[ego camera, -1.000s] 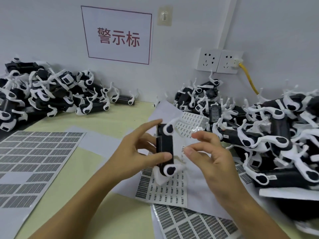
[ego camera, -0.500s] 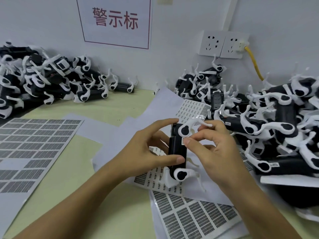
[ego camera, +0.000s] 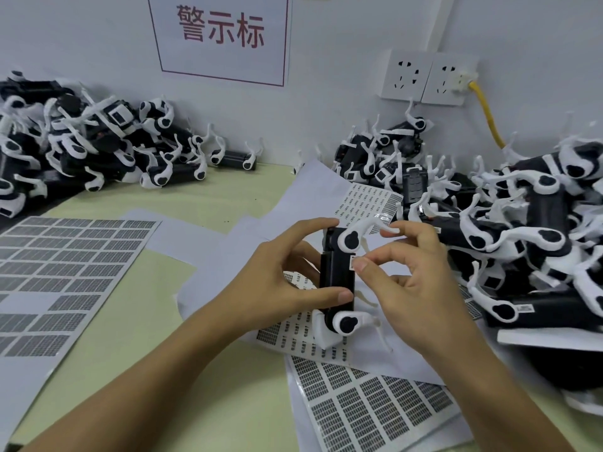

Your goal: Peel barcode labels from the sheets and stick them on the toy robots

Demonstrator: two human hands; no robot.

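My left hand (ego camera: pixel 277 282) grips a black toy robot (ego camera: pixel 336 278) with white legs, held upright over the table's middle. My right hand (ego camera: pixel 414 282) pinches a small white barcode label (ego camera: pixel 352 261) between thumb and forefinger and holds it against the robot's right side. Label sheets lie under the hands (ego camera: pixel 293 334), at the front (ego camera: pixel 368 406) and at the far left (ego camera: pixel 55 272).
Heaps of black and white toy robots fill the back left (ego camera: pixel 81 148) and the right side (ego camera: pixel 522 230). Two wall sockets (ego camera: pixel 427 79) with a yellow cable (ego camera: pixel 486 115) and a sign (ego camera: pixel 222 34) are on the wall. The tabletop (ego camera: pixel 137 327) is pale green.
The right hand has brought the label in to the robot's side. Robot and both hands have drifted slightly to the right in view.
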